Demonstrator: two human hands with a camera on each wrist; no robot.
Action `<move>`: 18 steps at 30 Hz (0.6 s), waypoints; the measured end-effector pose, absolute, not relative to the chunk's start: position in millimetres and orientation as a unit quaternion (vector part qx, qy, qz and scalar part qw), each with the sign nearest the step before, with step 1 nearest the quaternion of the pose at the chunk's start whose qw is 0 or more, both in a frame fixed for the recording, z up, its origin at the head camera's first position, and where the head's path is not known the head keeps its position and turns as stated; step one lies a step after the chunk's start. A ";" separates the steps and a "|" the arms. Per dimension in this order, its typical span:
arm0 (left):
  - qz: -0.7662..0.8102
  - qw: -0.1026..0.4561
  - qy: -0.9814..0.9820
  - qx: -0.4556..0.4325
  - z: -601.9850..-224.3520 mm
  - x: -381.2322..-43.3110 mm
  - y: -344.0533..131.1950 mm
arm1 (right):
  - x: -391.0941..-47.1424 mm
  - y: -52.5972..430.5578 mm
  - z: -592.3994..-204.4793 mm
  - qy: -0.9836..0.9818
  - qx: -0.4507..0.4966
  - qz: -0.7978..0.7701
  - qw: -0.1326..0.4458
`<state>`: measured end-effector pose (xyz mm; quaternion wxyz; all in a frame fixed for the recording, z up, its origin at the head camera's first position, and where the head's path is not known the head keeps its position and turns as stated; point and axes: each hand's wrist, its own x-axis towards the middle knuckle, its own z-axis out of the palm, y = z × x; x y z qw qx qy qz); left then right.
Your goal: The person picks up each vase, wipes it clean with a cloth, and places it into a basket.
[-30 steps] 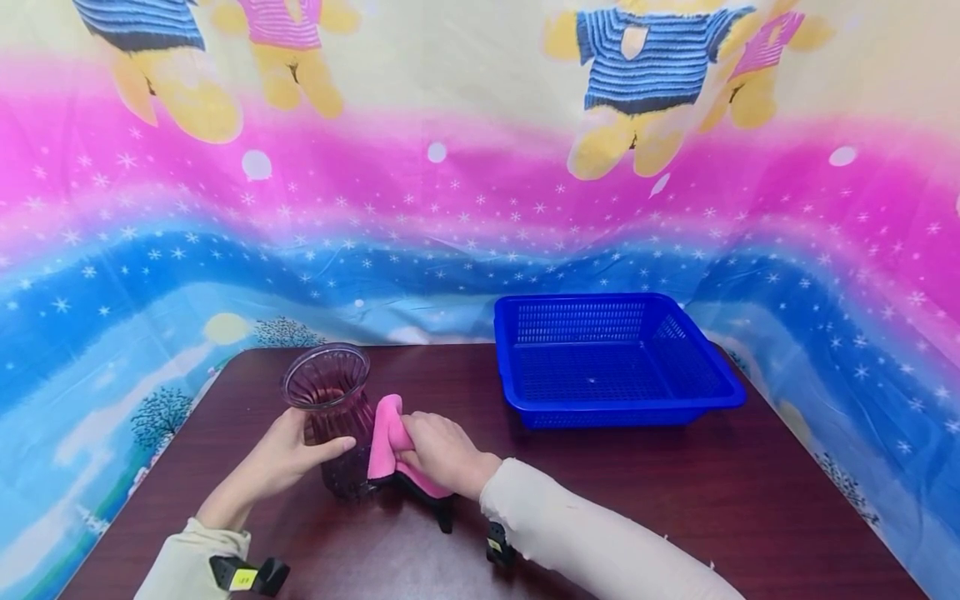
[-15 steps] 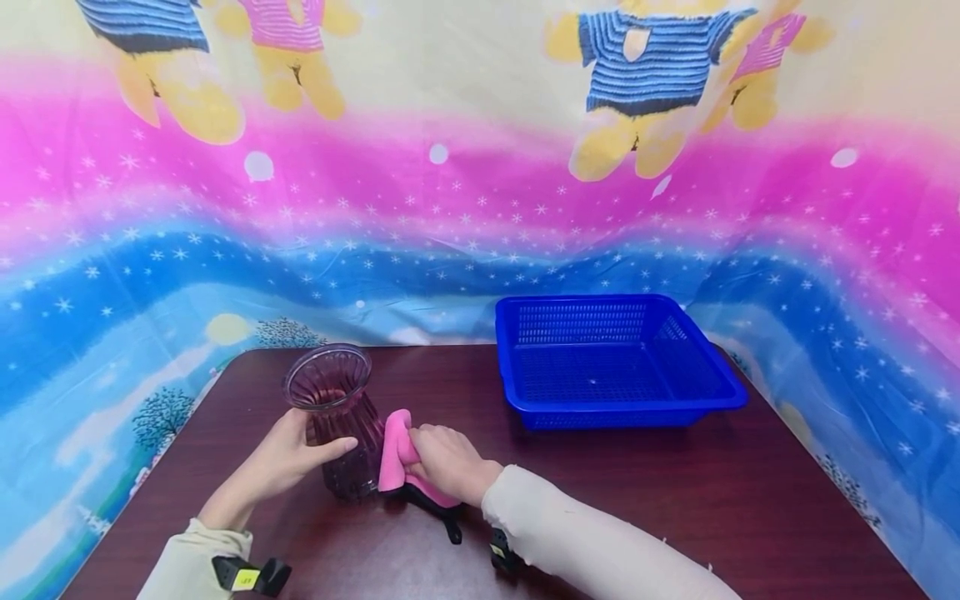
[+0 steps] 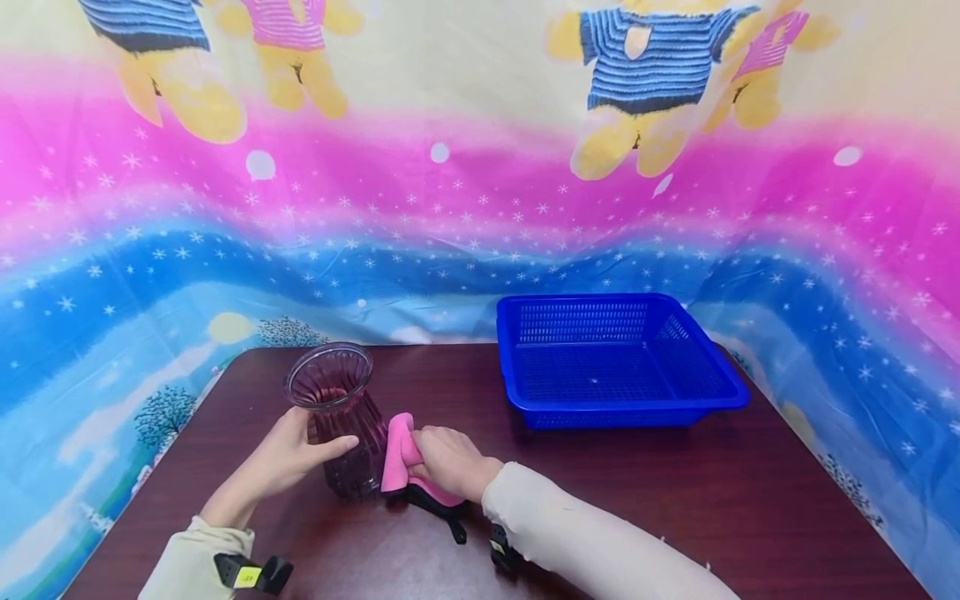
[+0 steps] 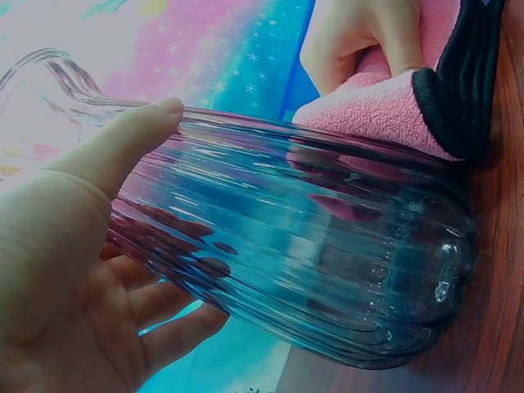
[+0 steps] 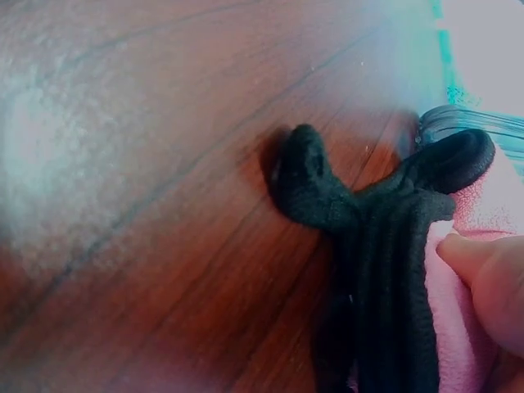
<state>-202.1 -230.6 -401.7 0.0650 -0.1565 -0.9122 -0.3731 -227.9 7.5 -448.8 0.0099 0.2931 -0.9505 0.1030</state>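
1. At the left half of a dark wooden table (image 3: 675, 483), seen from the head camera, a person's left hand (image 3: 288, 454) grips a ribbed purple glass vase (image 3: 345, 421), mouth up, while the right hand (image 3: 450, 458) clutches a pink cloth (image 3: 397, 458) beside the vase's lower wall. A strip of wood separates the left hand from the table's left edge, and more lies between the vase and the far edge. A blue plastic basket (image 3: 618, 406) sits toward the far right corner, well apart from the vase, with tabletop stretching between the basket and the right hand.

2. From the left wrist, the thumb (image 4: 123, 143) lies along one side of the glass and the fingers (image 4: 188, 340) reach round the other, a hold the head view partly hides. The cloth appears to touch the vase near its base, close down to the tabletop.

3. From the right wrist, the cloth's black trim (image 5: 393, 286) and loop (image 5: 307, 176), small in the head view, loom large. A fingertip (image 5: 463, 250) presses the pink fabric, a sliver of vase shows beyond, and open wood spreads leftward.
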 end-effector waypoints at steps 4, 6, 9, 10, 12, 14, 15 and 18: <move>-0.372 0.067 -0.912 -0.158 -402.3 -202.7 -230.7 | -228.5 7.6 -450.0 -0.950 0.294 0.105 0.008; -0.371 0.068 -0.913 -0.158 -402.6 -202.7 -230.6 | -228.5 7.8 -450.3 -0.950 0.295 0.105 0.008; -0.374 0.066 -0.911 -0.160 -402.7 -202.9 -230.7 | -228.5 8.3 -450.6 -0.949 0.296 0.105 0.009; -0.376 0.065 -0.910 -0.160 -402.4 -202.7 -230.5 | -228.7 8.4 -450.8 -0.949 0.297 0.105 0.010; -0.377 0.066 -0.910 -0.161 -402.0 -202.7 -230.6 | -228.8 8.7 -451.2 -0.949 0.297 0.107 0.012; -0.378 0.066 -0.909 -0.164 -401.9 -202.6 -230.9 | -229.2 8.8 -451.9 -0.948 0.298 0.110 0.012; -0.378 0.067 -0.909 -0.164 -401.8 -202.7 -231.0 | -229.4 8.9 -452.1 -0.948 0.298 0.112 0.012; -0.378 0.067 -0.909 -0.163 -401.9 -202.9 -231.4 | -230.2 9.4 -452.4 -0.947 0.299 0.120 0.011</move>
